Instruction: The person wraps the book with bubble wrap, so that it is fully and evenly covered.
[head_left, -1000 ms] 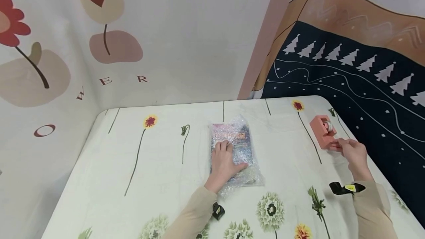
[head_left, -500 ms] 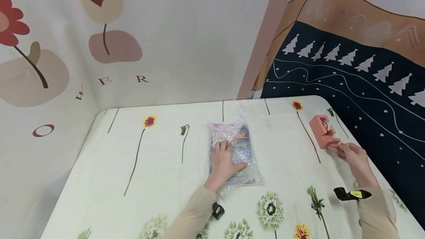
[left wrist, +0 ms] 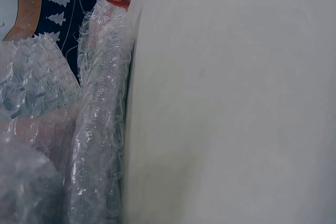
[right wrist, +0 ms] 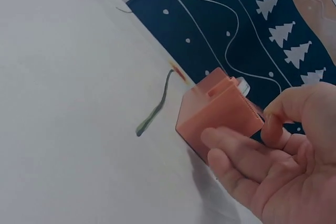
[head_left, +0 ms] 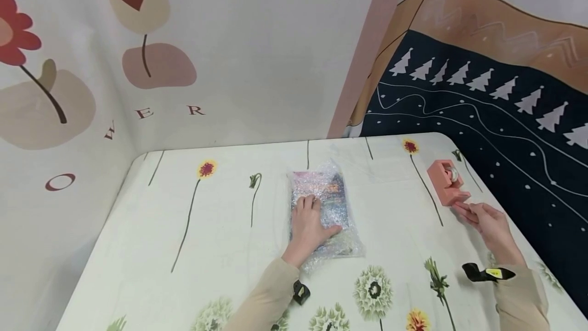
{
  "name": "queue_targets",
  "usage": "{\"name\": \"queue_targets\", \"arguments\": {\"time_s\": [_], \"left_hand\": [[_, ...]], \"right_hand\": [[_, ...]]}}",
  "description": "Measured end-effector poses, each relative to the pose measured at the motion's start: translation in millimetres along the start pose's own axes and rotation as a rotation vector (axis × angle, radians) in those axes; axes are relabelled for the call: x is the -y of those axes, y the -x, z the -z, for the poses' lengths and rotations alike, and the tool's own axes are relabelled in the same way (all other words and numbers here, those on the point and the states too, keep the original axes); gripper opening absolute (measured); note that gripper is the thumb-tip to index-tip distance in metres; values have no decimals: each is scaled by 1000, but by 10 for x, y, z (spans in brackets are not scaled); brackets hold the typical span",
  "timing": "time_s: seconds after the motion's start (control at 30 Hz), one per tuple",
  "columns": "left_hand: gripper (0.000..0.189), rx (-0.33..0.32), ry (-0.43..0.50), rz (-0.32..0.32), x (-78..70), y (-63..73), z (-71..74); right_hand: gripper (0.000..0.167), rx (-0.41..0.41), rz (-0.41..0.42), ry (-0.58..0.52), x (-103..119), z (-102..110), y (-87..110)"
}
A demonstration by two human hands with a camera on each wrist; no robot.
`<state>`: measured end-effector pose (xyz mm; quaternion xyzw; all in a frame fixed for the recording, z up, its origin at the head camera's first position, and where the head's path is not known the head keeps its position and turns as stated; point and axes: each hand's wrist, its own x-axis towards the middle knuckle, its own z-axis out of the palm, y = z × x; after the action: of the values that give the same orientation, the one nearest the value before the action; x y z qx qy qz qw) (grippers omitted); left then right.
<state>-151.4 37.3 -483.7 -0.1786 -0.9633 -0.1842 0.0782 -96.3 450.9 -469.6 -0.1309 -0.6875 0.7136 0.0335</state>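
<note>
A flat item with a colourful printed cover, like a book, lies in a bubble wrap pouch (head_left: 337, 203) at mid-table. My left hand (head_left: 307, 226) rests on it with the fingers spread over its lower left part. In the left wrist view, bubble wrap (left wrist: 102, 124) hides most of that hand. To the right stands a coral-pink tape dispenser (head_left: 443, 183) with a roll of tape (head_left: 452, 173). At its front lip is my right hand (head_left: 493, 229). Thumb and index pinch together by the cutter edge in the right wrist view; the other fingers touch the dispenser (right wrist: 220, 114). Any clear strip between them is too faint to make out.
A white flower-patterned cloth (head_left: 220, 239) covers the table. Its right edge runs close beside the dispenser and my right arm. A pale printed curtain (head_left: 257, 65) hangs behind, and a dark one with white trees (head_left: 459, 111) hangs at the right.
My right hand has shifted slightly down and toward me from the dispenser's lip, so the lip now shows above the fingers. The left hand and the wrapped item have stayed put.
</note>
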Motion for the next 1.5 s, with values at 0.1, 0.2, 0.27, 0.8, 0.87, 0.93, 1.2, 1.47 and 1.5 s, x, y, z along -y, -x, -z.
{"name": "queue_targets", "arguments": {"time_s": [0.1,0.2,0.27,0.8,0.87,0.93,1.2,1.47,1.5], "left_hand": [[79,-4,6,-2,0,2,-2],[79,-8,13,-5,1,5,-8],[79,-9,14,-6,2,5,-10],[77,-46,-24,-15,0,8,-21],[77,-48,-26,-14,2,6,-19],[78,-46,-29,-13,4,4,-18],[78,-25,-17,-1,10,1,-16],[77,-20,-9,-3,3,3,-17],[78,-20,-10,-3,2,4,-16]], "right_hand": [[25,-26,-36,93,-60,13,3],[26,-106,-103,255,-91,-20,2],[25,-163,-158,349,-96,-49,-1],[38,-304,34,734,-220,-143,-139],[40,-286,41,775,-206,-129,-134],[43,-270,37,782,-192,-114,-133],[37,-189,101,551,-205,-81,-164],[17,-116,174,179,-301,12,-124],[16,-113,184,159,-311,13,-118]]}}
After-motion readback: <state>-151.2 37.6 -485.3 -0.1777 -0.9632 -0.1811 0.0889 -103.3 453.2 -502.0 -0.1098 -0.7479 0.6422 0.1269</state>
